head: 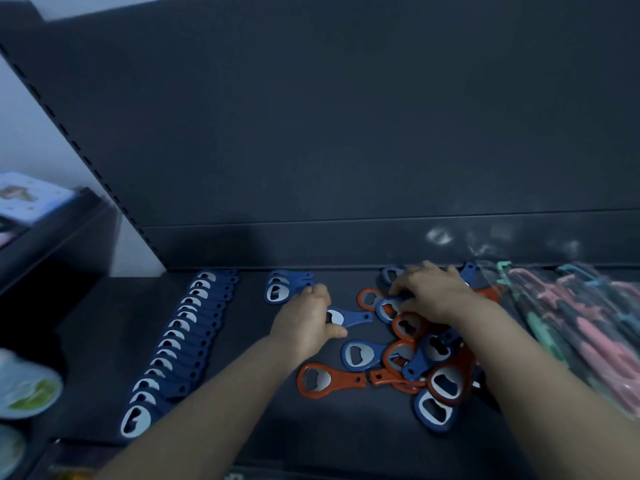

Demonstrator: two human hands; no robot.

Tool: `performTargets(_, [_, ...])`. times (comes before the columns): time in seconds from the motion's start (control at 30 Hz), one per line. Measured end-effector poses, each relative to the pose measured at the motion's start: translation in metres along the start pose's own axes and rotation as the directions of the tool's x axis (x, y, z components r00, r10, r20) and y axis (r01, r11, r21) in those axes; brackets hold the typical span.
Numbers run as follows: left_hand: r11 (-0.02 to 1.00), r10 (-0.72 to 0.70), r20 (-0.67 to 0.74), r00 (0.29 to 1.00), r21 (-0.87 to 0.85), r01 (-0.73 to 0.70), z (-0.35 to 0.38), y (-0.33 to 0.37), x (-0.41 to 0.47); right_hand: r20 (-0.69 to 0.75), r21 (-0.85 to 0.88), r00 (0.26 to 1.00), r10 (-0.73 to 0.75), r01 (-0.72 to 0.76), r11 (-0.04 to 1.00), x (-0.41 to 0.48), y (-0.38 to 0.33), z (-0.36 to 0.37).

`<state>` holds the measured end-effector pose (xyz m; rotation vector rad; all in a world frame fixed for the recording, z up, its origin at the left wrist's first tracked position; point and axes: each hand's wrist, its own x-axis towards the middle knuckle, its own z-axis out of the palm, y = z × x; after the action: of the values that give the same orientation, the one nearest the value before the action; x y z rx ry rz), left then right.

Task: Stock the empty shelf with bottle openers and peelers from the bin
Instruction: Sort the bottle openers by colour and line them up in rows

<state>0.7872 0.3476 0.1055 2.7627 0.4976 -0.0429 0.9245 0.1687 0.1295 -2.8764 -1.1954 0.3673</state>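
left grip (304, 317) curling against a stack of three blue openers (277, 289), can't tell if it's holding, right grip (429, 296) pinching one blue opener (389, 306) over the orange-and-blue pile (419, 362), row (173, 344) of roughly sixteen lying left of both, all sitting on the shelf (249, 317)

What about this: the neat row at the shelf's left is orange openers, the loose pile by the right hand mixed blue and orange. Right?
No: the head view shows the neat row is blue openers. The loose pile by the right hand is mixed blue and orange.
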Motion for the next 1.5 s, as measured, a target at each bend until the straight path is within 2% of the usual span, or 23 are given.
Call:
performTargets(0.1, [0.999,0.018,-0.04,0.999,-0.034,-0.019,0.002,0.001,-0.003,-0.059,0.041,0.998,0.022,-0.02,0.999,-0.003,0.002,0.0])
performTargets(0.27, [0.998,0.036,-0.189,0.981,-0.039,-0.044,0.005,-0.012,-0.017,-0.275,0.304,0.961,0.006,0.081,0.949,-0.004,-0.019,0.0])
performTargets(0.37, [0.998,-0.041,-0.257,0.966,-0.053,0.028,-0.001,-0.037,-0.023,-0.28,0.44,0.96,0.002,0.127,0.889,0.0,-0.044,0.005])
performTargets(0.5, [0.982,-0.139,-0.289,0.947,-0.168,0.092,-0.009,-0.073,-0.021,-0.257,0.512,0.966,0.014,0.124,0.85,0.004,-0.073,0.017])
performTargets(0.7, [0.979,-0.1,-0.278,0.955,-0.201,0.044,-0.01,-0.09,-0.006,-0.269,0.54,0.958,0.099,0.064,0.839,0.006,-0.111,0.029])
performTargets(0.87, [0.947,-0.116,-0.339,0.934,-0.32,0.002,-0.016,-0.109,-0.006,-0.236,0.531,0.963,0.132,0.014,0.847,0.015,-0.141,0.032])
performTargets(0.97, [0.966,-0.1,-0.369,0.924,-0.259,0.001,-0.025,-0.126,-0.012,-0.217,0.514,0.968,0.128,0.001,0.858,0.025,-0.161,0.035])
performTargets(1.13, [0.981,-0.028,-0.304,0.952,-0.193,-0.032,-0.036,-0.14,-0.021,-0.27,0.317,0.955,0.127,-0.037,0.948,0.039,-0.184,0.036])
performTargets(1.3, [0.987,0.079,-0.216,0.973,-0.119,-0.107,-0.036,-0.133,-0.028,-0.306,0.153,0.94,0.149,-0.106,0.983,0.046,-0.191,0.033])
performTargets(1.5, [0.982,0.131,-0.195,0.972,-0.11,-0.154,-0.034,-0.112,-0.023,-0.336,0.15,0.926,0.171,-0.127,0.981,0.034,-0.182,0.033])
